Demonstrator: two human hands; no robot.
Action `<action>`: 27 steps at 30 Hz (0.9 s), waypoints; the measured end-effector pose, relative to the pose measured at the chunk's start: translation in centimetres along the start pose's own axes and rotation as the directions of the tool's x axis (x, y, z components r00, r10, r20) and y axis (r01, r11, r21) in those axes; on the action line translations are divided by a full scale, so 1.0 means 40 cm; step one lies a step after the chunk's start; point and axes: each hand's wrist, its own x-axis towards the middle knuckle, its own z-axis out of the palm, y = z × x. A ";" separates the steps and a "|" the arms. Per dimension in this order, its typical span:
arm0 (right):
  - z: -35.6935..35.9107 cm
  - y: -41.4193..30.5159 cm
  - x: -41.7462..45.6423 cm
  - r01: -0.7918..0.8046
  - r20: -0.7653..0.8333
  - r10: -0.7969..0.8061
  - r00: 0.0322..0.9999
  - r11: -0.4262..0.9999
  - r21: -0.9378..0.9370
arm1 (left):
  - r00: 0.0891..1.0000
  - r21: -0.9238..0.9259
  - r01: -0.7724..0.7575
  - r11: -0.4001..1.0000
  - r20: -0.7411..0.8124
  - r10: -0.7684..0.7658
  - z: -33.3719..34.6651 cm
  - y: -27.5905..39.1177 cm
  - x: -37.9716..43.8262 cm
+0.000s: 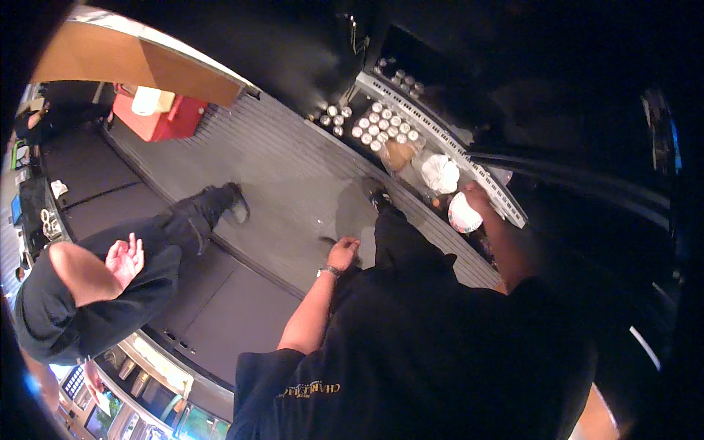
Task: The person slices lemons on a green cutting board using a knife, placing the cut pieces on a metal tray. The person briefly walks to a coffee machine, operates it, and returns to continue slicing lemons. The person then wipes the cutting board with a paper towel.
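Note:
My right hand [477, 198] grips a white round tub [465, 213] with a coloured pattern along its side, inside a dark cabinet at the right. Just beyond that hand lies a white plastic bag [440, 174]. Farther along stand several drink cans [385, 125], their tops facing up, with a brown package [403, 154] between the cans and the bag. A slotted pale edge [434, 124] runs beside these goods. Over the floor, my left hand [344, 253] hangs with curled fingers and a band on its wrist. Something dark shows by its fingers; whether it is held is unclear.
At the left stands another person [99, 286] in dark clothes, one hand [125, 259] raised. A red cooler box [170, 118] sits on the grey floor [286, 170] below a brown counter panel [137, 60]. Dark cabinet fronts [220, 313] line the opposite side.

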 end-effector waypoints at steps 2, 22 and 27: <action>-0.101 0.008 0.042 0.077 -0.016 -0.082 0.996 0.973 -0.219 | 0.993 0.015 0.022 1.000 -0.115 -0.020 -0.095 -0.031 0.010; 0.442 -0.322 -0.810 0.132 0.388 -0.080 0.918 0.985 -0.110 | 0.995 0.367 0.046 0.929 0.064 -0.074 -0.263 -0.973 -0.368; 0.537 -0.352 -0.735 0.389 0.176 -0.378 0.909 0.921 -0.028 | 0.960 0.640 -0.279 0.716 0.203 0.194 -0.470 -0.958 -0.324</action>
